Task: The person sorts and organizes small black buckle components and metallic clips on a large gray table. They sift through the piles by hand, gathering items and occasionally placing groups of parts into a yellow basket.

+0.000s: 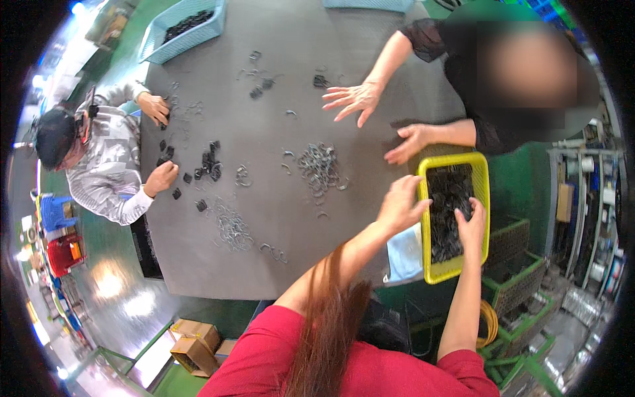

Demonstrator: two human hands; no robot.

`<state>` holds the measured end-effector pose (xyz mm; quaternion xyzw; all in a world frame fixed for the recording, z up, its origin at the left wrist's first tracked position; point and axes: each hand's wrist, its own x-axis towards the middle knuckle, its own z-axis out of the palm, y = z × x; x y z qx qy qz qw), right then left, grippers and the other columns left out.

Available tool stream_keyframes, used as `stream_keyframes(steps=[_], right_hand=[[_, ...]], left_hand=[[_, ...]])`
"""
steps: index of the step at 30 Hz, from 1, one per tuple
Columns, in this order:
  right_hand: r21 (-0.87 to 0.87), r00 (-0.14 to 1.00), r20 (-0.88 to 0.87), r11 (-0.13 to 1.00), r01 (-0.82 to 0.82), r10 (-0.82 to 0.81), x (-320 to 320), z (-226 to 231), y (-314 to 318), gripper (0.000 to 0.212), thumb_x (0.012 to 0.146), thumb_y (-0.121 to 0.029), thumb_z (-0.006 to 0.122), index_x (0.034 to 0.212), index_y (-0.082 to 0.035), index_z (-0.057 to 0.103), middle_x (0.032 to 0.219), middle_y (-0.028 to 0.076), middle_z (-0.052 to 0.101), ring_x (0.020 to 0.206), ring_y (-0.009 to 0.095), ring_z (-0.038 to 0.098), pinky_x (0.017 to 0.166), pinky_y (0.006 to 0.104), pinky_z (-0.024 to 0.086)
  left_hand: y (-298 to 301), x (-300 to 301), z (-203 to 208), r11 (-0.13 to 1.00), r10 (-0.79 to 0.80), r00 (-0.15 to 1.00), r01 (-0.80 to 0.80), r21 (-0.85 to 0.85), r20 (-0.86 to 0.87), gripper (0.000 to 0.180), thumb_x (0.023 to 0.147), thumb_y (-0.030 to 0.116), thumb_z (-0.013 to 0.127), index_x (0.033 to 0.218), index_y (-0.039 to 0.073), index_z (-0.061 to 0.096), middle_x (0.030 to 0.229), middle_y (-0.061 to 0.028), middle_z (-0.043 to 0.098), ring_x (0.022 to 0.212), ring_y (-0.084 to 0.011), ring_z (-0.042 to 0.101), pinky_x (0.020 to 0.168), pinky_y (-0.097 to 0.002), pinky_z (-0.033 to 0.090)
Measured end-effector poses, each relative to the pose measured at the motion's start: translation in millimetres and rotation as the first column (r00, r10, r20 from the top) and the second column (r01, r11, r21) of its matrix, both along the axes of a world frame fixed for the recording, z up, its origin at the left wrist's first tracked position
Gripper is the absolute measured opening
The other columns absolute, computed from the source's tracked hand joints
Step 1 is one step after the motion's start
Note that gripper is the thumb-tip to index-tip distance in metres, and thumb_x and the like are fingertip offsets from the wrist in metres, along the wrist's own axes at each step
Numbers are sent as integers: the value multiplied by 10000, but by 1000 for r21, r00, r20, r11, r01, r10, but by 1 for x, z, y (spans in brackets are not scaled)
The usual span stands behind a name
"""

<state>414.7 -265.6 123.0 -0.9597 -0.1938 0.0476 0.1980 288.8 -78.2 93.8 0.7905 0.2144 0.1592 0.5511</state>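
Observation:
A yellow plastic basket [486, 198] full of small black parts [444, 231] stands at the table's right edge. My left hand [397, 204] is at its left rim, thumb and fingers against the edge. Inside the basket, my right hand [471, 228] has its fingers curled on some black parts; the fingertips are partly hidden. To the left on the grey table [278, 231] lies a loose pile of curved metal hooks or clips [319, 164]. A light blue cloth or bag [405, 255] lies beside the basket, next to my left forearm.
Across the table a co-worker's spread hand [357, 100] and second hand [411, 142] hover near the basket. At the left, another person's hands [161, 177] handle black pieces. More metal clips [231, 228] and black pieces [210, 164] lie there. A blue basket [188, 43] stands at the far left.

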Motion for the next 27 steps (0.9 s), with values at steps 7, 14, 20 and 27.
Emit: stream_keyframes(steps=[7, 14, 20, 27], right_hand=[[341, 797, -84, 769, -541, 598, -84, -15, 250, 323, 761, -38, 597, 1072, -100, 541, 1042, 114, 536, 988, 308, 545, 824, 385, 459], [441, 588, -71, 554, -706, 806, -73, -91, 552, 251, 773, -103, 619, 1013, -111, 545, 1037, 108, 546, 954, 312, 577, 788, 414, 481], [39, 745, 145, 748, -662, 652, -36, -134, 690, 353, 767, -251, 680, 1078, -131, 564, 1086, 111, 558, 986, 306, 579, 851, 396, 475], [112, 662, -231, 696, -709, 713, -15, -138, 695, 328, 730, -271, 714, 995, -89, 648, 1060, 130, 632, 1000, 263, 595, 861, 372, 469]], left_hand=[[240, -122, -77, 805, 511, 855, -442, 396, -85, 246, 786, 105, 613, 1027, 64, 584, 1058, -112, 576, 1028, -278, 516, 906, -373, 398], [402, -105, -118, 611, 734, 666, -560, 560, -135, 403, 756, 302, 692, 1053, 55, 576, 1086, -109, 553, 1033, -296, 498, 900, -380, 405], [433, -70, -117, 729, 623, 750, -454, 512, -222, 293, 710, 243, 740, 871, 60, 579, 937, -79, 540, 926, -257, 512, 803, -378, 437], [431, -83, -124, 742, 585, 798, -455, 492, -144, 294, 718, 177, 728, 921, 68, 546, 832, -74, 561, 831, -253, 529, 750, -363, 434]])
